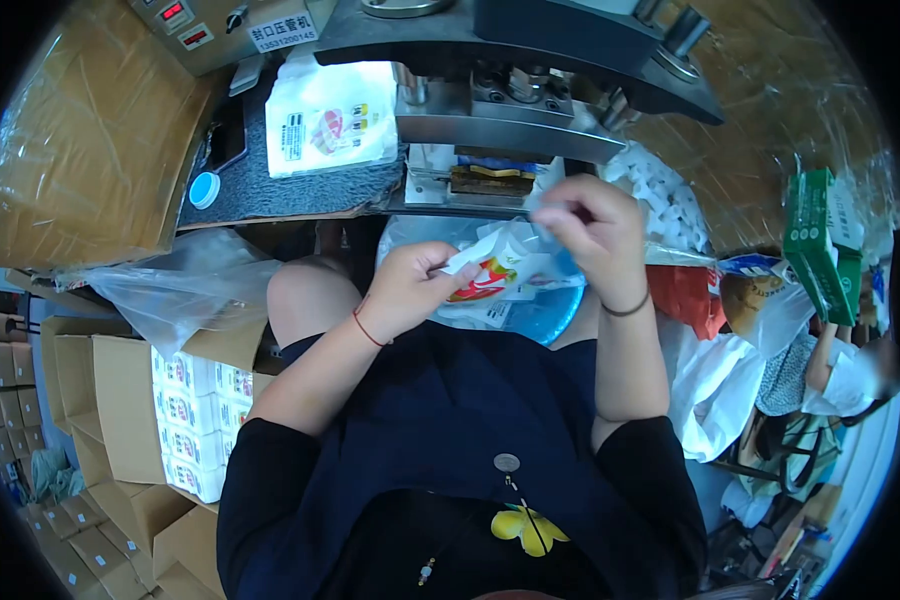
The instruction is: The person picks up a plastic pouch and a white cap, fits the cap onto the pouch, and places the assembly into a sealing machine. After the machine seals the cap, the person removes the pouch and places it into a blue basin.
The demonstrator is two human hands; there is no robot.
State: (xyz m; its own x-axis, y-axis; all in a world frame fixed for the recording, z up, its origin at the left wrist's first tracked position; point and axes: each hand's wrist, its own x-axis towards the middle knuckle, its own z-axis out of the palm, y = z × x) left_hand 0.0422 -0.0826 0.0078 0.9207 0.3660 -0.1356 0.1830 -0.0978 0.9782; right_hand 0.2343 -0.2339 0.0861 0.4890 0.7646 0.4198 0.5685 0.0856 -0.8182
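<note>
My left hand [417, 288] is closed on a white plastic pouch [495, 270] printed with red and green, gripping its left side over my lap. To its right, my right hand [598, 232] is raised near the pouch's upper corner, fingers curled together and slightly blurred; whatever they pinch, if anything, I cannot make out. Below the pouch sits a blue basin [562, 318] with more white printed pouches in it. Just beyond my hands stands a metal press [515, 130] with a brass-coloured block [492, 182] at its base.
A stack of flat white pouches [332, 125] lies on a grey mat [355, 190], near a blue-and-white round lid [205, 190]. White small parts [660, 195] are heaped right of the press. An open carton [125, 400] holds printed packs [192, 420] at left. A green box [820, 240] stands right.
</note>
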